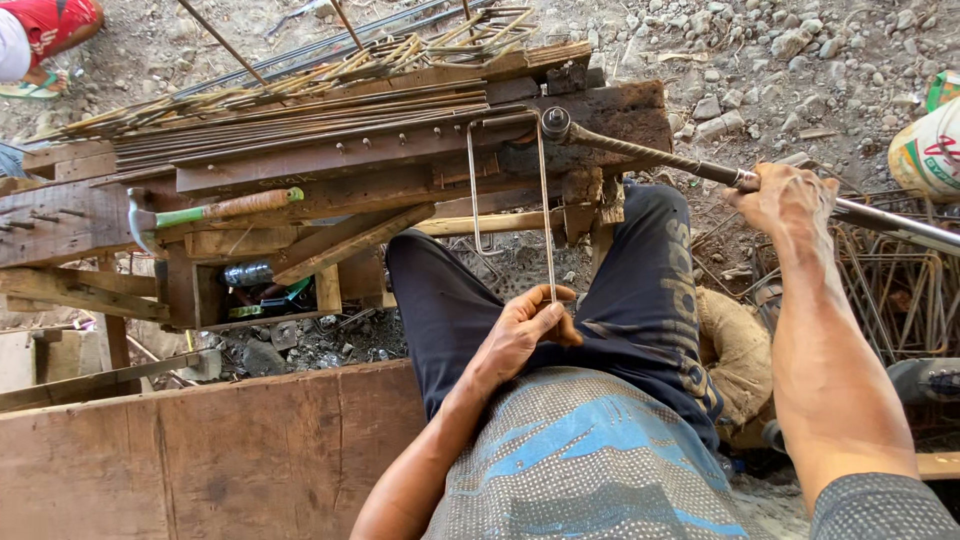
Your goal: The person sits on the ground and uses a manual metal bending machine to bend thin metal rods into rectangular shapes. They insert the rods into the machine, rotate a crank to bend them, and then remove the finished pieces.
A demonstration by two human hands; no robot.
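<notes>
While the left hand (522,330) pinches the bent steel rod (545,215) at the workbench's (330,165) front edge, the right hand (785,200) is wrapped tight around the bending lever (650,155).

Two hands at work: left hand (520,335), right hand (785,200). One bent wire rod (543,200), one long bending lever (690,165), one hammer (215,210) on the counter (330,165). One plastic bottle (247,273) beneath. One sack (925,150) far right. Straight rods (300,125) on the counter too many to count.
</notes>
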